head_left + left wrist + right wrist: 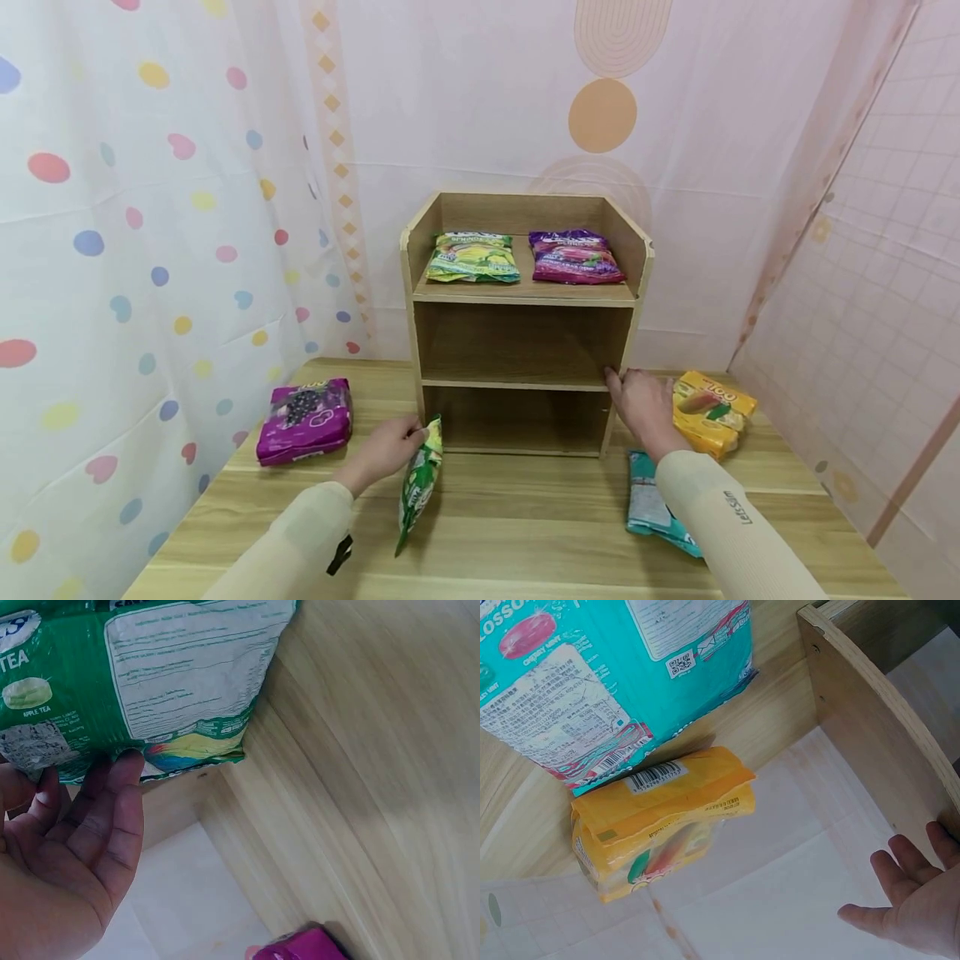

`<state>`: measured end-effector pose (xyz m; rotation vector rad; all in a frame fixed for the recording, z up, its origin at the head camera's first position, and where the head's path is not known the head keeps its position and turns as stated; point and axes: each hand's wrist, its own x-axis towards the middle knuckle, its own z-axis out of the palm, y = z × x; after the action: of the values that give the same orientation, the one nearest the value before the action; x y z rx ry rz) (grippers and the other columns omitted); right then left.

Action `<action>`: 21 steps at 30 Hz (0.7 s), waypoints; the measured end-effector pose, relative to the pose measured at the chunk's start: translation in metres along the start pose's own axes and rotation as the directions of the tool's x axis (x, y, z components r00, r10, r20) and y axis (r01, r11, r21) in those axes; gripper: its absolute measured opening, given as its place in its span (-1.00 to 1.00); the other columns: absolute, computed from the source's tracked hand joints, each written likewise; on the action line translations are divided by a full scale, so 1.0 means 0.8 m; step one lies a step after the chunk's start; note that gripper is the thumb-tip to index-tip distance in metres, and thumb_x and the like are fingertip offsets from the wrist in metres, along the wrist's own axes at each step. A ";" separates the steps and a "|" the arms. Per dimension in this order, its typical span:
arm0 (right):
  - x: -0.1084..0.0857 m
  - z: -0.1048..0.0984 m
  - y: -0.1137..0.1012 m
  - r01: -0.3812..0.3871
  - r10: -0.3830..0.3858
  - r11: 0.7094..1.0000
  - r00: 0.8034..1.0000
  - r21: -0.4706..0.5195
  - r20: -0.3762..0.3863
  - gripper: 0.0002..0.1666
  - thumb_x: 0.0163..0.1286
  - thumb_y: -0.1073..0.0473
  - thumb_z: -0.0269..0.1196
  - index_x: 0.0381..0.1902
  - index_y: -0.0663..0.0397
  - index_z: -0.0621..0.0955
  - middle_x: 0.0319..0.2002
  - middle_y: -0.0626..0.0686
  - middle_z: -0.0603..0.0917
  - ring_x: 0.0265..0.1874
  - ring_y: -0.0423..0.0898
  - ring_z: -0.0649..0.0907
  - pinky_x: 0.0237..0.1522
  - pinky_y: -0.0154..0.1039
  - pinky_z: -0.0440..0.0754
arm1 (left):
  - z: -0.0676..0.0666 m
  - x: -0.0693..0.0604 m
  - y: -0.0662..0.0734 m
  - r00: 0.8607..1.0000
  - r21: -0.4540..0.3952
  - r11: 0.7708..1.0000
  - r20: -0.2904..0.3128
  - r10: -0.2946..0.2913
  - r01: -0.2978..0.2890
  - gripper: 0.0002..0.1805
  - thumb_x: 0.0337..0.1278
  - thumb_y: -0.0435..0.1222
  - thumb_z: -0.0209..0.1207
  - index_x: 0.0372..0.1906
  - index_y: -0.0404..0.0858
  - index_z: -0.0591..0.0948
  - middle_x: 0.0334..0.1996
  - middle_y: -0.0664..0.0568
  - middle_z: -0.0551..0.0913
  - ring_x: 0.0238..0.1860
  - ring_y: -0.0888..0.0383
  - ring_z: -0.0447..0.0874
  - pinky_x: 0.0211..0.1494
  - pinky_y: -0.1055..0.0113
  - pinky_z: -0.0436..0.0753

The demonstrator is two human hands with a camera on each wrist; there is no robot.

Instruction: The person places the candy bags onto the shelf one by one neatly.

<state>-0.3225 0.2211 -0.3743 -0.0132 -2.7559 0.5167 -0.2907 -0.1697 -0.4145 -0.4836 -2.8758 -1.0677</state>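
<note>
My left hand (384, 452) pinches the top edge of a green bag (422, 485), which hangs on edge at the shelf's lower left front; the left wrist view shows its printed back (191, 671) above the fingers of my left hand (82, 847). My right hand (647, 407) rests at the right side panel of the wooden shelf (525, 386); in the right wrist view the fingers of my right hand (915, 892) are spread by that panel (877, 727). Beside my right forearm lie a teal bag (652, 500) and a yellow bag (708, 410).
A light green bag (474, 257) and a purple-pink bag (576, 257) lie on the shelf's top level. On the left of the wooden table (510, 533) lies a purple bag with a grape picture (306, 421). Curtains (480, 100) stand behind and at both sides.
</note>
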 end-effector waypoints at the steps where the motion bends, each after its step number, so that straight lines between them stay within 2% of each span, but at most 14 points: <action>1: 0.000 0.000 0.000 -0.001 0.001 1.000 1.000 0.001 0.000 -0.32 0.59 -0.11 -0.10 -0.68 0.14 0.50 -0.55 0.17 0.60 -0.18 0.37 0.65 0.31 0.45 0.04 | -0.001 -0.001 -0.001 1.000 -0.003 1.000 -0.001 -0.006 0.006 -0.75 0.45 -0.32 0.01 -0.45 -0.21 0.43 -0.61 0.06 0.37 -0.57 0.16 0.30 -0.49 0.28 0.31; 8: 0.000 0.001 0.000 -0.003 0.003 1.000 1.000 0.007 -0.006 -0.32 0.59 -0.12 -0.09 -0.69 0.12 0.48 -0.57 0.16 0.59 -0.18 0.36 0.65 0.30 0.45 0.05 | -0.009 -0.001 -0.008 1.000 -0.027 1.000 -0.003 -0.012 0.012 -0.72 0.49 -0.33 -0.03 -0.46 -0.22 0.37 -0.60 0.04 0.35 -0.56 0.15 0.28 -0.46 0.27 0.32; 16: 0.001 0.001 0.000 -0.013 0.013 1.000 1.000 0.015 -0.004 -0.33 0.59 -0.11 -0.08 -0.67 0.15 0.50 -0.52 0.22 0.62 -0.14 0.39 0.64 0.31 0.45 0.04 | -0.022 -0.005 -0.019 0.995 -0.039 0.995 -0.002 -0.095 0.095 -0.73 0.52 -0.28 -0.07 -0.41 -0.23 0.43 -0.60 0.03 0.40 -0.57 0.14 0.33 -0.50 0.26 0.36; 21: 0.000 0.002 0.000 -0.015 0.015 0.999 1.000 0.032 0.000 -0.33 0.59 -0.11 -0.09 -0.69 0.13 0.48 -0.61 0.13 0.56 -0.20 0.35 0.65 0.31 0.45 0.02 | -0.029 -0.007 -0.030 0.990 -0.063 0.988 -0.017 -0.140 0.139 -0.74 0.53 -0.25 -0.07 -0.37 -0.23 0.47 -0.59 0.02 0.42 -0.57 0.14 0.37 -0.51 0.25 0.40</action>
<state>-0.3233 0.2206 -0.3756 -0.0267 -2.7487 0.5648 -0.2941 -0.2028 -0.4127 -0.2739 -2.9016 -1.1769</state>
